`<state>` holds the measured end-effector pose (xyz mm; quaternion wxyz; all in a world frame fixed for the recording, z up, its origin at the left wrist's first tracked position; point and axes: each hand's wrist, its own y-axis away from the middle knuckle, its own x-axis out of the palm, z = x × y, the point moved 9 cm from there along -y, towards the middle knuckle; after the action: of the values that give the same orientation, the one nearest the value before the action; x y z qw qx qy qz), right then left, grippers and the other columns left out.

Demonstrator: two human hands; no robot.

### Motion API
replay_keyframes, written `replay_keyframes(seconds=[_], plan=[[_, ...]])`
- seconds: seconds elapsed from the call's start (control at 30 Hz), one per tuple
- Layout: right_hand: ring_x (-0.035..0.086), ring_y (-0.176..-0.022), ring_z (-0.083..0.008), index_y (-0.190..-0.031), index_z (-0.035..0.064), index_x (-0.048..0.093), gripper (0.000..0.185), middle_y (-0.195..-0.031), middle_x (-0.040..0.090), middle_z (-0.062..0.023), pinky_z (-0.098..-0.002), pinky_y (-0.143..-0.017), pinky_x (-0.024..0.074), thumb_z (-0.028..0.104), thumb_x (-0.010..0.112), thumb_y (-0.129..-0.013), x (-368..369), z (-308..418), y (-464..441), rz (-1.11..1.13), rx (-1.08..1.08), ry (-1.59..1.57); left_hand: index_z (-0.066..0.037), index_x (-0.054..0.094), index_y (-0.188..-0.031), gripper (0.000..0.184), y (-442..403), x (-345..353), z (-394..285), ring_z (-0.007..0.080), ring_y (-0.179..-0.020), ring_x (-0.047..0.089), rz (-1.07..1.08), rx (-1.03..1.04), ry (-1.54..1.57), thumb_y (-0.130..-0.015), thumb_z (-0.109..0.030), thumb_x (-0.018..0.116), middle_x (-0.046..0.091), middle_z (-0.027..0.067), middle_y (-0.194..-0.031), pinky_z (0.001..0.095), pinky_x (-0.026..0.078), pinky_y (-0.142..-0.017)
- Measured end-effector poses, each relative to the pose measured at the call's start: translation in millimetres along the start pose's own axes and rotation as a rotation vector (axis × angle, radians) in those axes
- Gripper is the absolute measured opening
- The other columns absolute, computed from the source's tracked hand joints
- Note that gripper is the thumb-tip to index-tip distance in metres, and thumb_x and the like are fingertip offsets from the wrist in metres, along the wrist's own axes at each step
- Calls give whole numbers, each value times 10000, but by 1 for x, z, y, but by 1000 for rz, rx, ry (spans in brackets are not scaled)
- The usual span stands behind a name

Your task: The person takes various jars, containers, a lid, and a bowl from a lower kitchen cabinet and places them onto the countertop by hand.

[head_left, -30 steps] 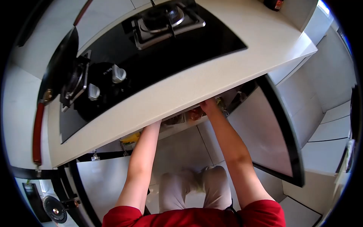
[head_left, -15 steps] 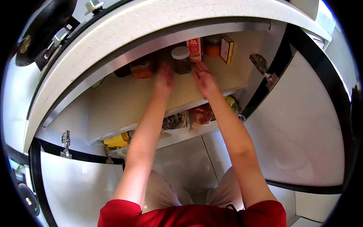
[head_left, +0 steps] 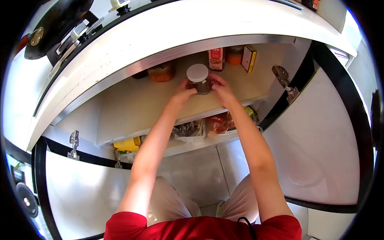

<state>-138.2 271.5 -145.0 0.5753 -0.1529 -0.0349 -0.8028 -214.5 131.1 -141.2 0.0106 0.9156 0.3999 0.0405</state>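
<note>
Left hand [head_left: 185, 93] and right hand [head_left: 222, 90] gripping white-lidded jar [head_left: 199, 80], dark contents, orange-filled jar [head_left: 161, 73] nearby

I count one white-lidded jar [head_left: 197, 74], two hands [head_left: 185, 93] [head_left: 222, 90] around it, two boxes [head_left: 216, 59] [head_left: 249, 59] beyond its right side, two cabinet doors [head_left: 80, 192] [head_left: 316, 140] flanking it

I can't make out any word, brand or number for certain. Near the top centre of the frame, the red carton [head_left: 216, 59] carries pale characters on its front, too small and blurred for me to read. Just right of it, the yellow-edged box [head_left: 249, 59] shows a panel I can't decipher. At the upper right edge, the dark bottle's label [head_left: 315, 4] is cut off and illegible.
</note>
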Motion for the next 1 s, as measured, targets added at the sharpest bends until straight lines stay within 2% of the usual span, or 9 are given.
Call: replay_keyframes(seconds=[0.13,0.2,0.33,0.4,0.53,0.63,0.7,0.8,1.0], plan=[[462,-1104,-179,-1309,51,412,533,-1234,481,-77,-293,-931,376,-1,512,-787,16,8,6,52,-3,46,-52,363,-1323,718,16,9,-19,203,-1059,514,21,128,-13,-704,-108,722,528,121,-1177,310,431,-875],[433,-1170,-206,-1323,25,371,602,-1247,472,-108,-303,-960,361,107,613,-778,28,25,12,114,-122,90,-32,365,-1306,711,21,3,-25,207,-1069,514,-104,152,-122,-709,-131,739,540,110,-1147,313,434,-887],[420,-1201,-228,-1332,10,338,711,-1270,459,-141,-319,-983,349,228,694,-757,39,36,16,86,-187,354,-26,361,-1300,718,27,2,-25,211,-1054,526,-116,183,-141,-710,-147,751,548,104,-1135,315,435,-899],[450,-1172,-233,-1321,0,349,777,-1278,456,-161,-328,-971,370,308,738,-723,38,35,15,56,-220,444,-27,330,-1315,754,30,4,-20,208,-1111,496,-95,174,-48,-704,-145,755,506,128,-1213,322,422,-924],[463,-1160,-236,-1320,-4,352,781,-1266,470,-173,-329,-953,392,317,740,-723,41,44,26,81,-199,591,-30,287,-1341,811,36,-1,-21,211,-1158,458,-117,218,-154,-692,-146,760,457,137,-1269,333,393,-960],[459,-1168,-236,-1328,-2,350,798,-1257,481,-167,-325,-943,400,337,741,-720,49,29,23,214,-186,411,-29,248,-1361,871,38,3,-29,223,-1206,413,-103,362,-360,-672,-141,769,418,137,-1307,342,355,-997],[456,-1171,-235,-1337,0,342,804,-1260,481,-163,-324,-955,389,342,737,-726,51,29,25,224,-183,334,-28,240,-1367,895,38,5,-24,233,-1219,403,-40,342,-182,-655,-128,774,422,127,-1309,344,332,-1017],[459,-1168,-229,-1339,6,344,790,-1264,480,-157,-323,-964,378,340,729,-736,50,35,28,209,-181,490,-27,248,-1362,876,38,3,-21,231,-1214,407,-54,276,-166,-663,-118,769,427,120,-1304,345,336,-1013],[465,-1146,-203,-1332,2,351,735,-1272,465,-141,-316,-968,374,348,693,-781,55,37,30,266,-215,416,-27,276,-1344,796,51,8,-29,212,-1188,426,-30,217,-15,-698,-80,739,448,109,-1274,337,343,-1003]])
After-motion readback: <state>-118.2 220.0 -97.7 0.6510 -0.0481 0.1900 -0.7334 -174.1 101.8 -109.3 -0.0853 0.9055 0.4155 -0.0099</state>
